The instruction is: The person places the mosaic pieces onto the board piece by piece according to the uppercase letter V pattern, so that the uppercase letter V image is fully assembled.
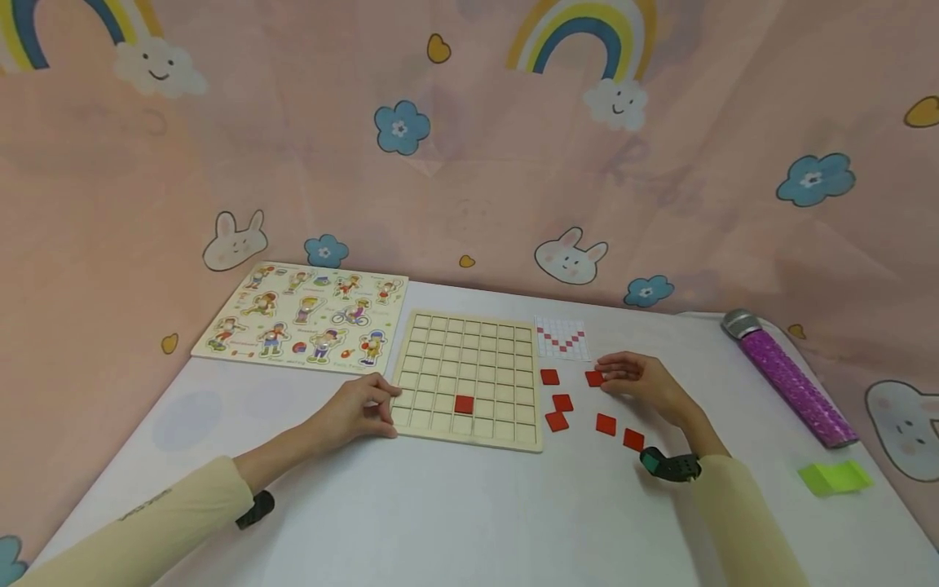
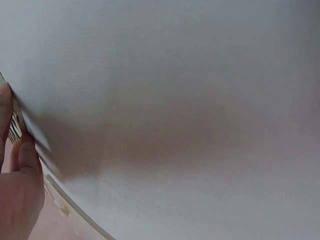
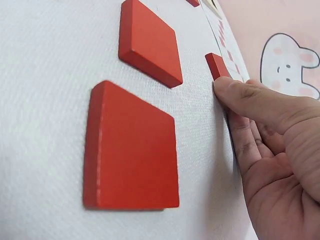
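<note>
A pale wooden grid board [image 1: 440, 364] lies flat on the white table, with one red square tile [image 1: 464, 404] in a cell of its lower half. At the board's lower left edge, my left hand [image 1: 364, 408] holds the rim with bent fingers and thumb. The left wrist view has these fingertips [image 2: 29, 156] right at the board's edge. To the right of the board, my right hand [image 1: 645, 383] pinches a red tile [image 1: 593, 378] between thumb and fingers, low over the table. Loose red tiles [image 1: 606, 424] lie near it, two of them large in the right wrist view.
A small pattern card [image 1: 562, 337] with a red V of squares lies beyond the tiles. Back left is a picture puzzle board [image 1: 293, 318]. A purple glittery microphone [image 1: 795, 379] and green sticky notes [image 1: 835, 478] lie at the right. A pink printed cloth [image 1: 469, 179] hangs behind.
</note>
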